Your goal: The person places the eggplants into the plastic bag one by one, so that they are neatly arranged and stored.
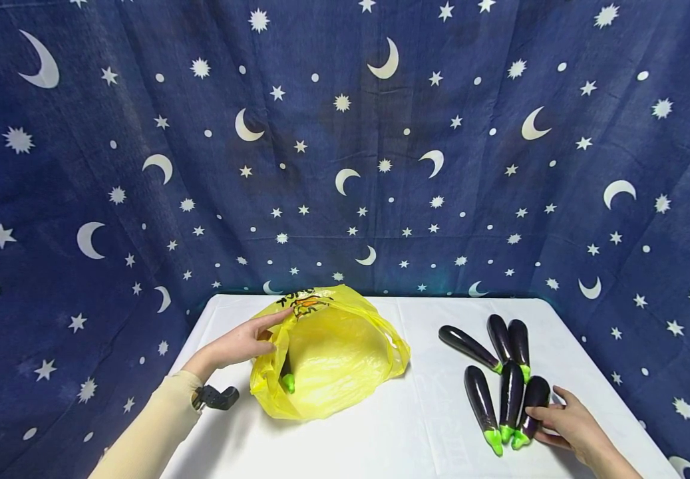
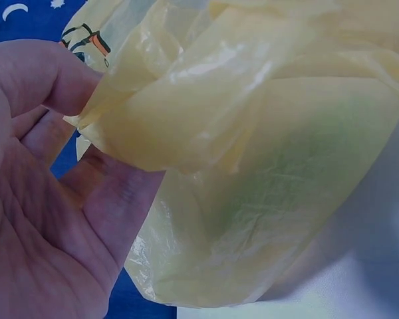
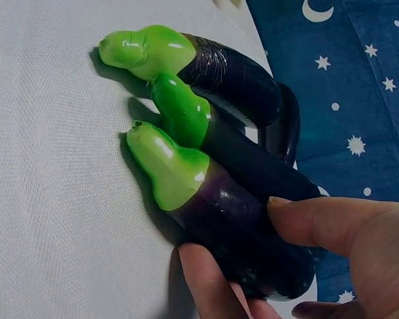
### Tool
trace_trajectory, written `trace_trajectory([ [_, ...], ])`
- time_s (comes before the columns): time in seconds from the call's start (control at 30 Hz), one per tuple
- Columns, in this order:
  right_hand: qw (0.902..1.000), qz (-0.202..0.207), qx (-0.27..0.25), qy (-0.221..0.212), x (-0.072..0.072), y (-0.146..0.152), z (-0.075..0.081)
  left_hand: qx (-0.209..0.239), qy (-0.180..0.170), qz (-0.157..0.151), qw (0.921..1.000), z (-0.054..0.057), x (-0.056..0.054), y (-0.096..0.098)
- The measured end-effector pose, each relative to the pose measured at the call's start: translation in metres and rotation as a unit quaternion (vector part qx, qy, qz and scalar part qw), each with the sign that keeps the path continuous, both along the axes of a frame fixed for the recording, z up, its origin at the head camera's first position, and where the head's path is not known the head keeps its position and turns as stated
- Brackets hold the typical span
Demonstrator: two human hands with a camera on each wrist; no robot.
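Observation:
My left hand [image 1: 233, 347] pinches the left edge of a yellow plastic bag [image 1: 341, 359], whose mouth gapes toward me. Inside it, near the left wall, shows the green stem end of an eggplant [image 1: 287, 382]; its body is partly hidden. At the right of the table, my right hand [image 1: 573, 426] holds the nearest-right eggplant [image 1: 537, 394]. In the right wrist view, the thumb lies along that eggplant's dark side [image 3: 233, 226] and fingers curl beneath it. Its green cap points away from the palm. Right beside it lies another eggplant [image 1: 511, 396].
Several more dark eggplants lie in a loose group: one at the front left [image 1: 481, 402], one slanting behind [image 1: 467, 346], two at the back [image 1: 509, 339]. A white cloth covers the table [image 1: 392, 432]. Behind hangs a blue curtain [image 1: 345, 133] with moons and stars.

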State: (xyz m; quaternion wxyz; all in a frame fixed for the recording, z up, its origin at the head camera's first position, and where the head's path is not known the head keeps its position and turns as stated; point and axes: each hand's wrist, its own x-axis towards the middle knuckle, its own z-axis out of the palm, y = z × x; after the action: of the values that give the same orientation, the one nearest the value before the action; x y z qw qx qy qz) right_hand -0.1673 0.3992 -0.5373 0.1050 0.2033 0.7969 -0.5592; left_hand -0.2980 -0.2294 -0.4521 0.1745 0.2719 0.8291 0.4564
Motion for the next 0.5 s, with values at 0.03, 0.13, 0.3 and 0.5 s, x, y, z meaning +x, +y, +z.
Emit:
trace_trajectory([
  [0.03,1.0,0.0,0.001,0.001,-0.0004,0.0003,-0.0005,0.0,0.0,0.0,1.0,-0.0001,0.0,-0.0001],
  [0.13,1.0,0.0,0.001,0.001,-0.001,0.001,-0.0018,-0.001,0.0,0.001,1.0,0.0,0.0003,-0.0001],
  [0.3,1.0,0.001,-0.003,0.004,-0.0008,0.0006,-0.0018,-0.002,-0.002,0.003,1.0,-0.0002,0.0007,-0.0002],
  [0.5,0.9999,-0.004,-0.009,0.007,-0.001,-0.0022,-0.0001,-0.001,-0.003,0.005,1.0,-0.0006,0.0003,-0.0012],
])
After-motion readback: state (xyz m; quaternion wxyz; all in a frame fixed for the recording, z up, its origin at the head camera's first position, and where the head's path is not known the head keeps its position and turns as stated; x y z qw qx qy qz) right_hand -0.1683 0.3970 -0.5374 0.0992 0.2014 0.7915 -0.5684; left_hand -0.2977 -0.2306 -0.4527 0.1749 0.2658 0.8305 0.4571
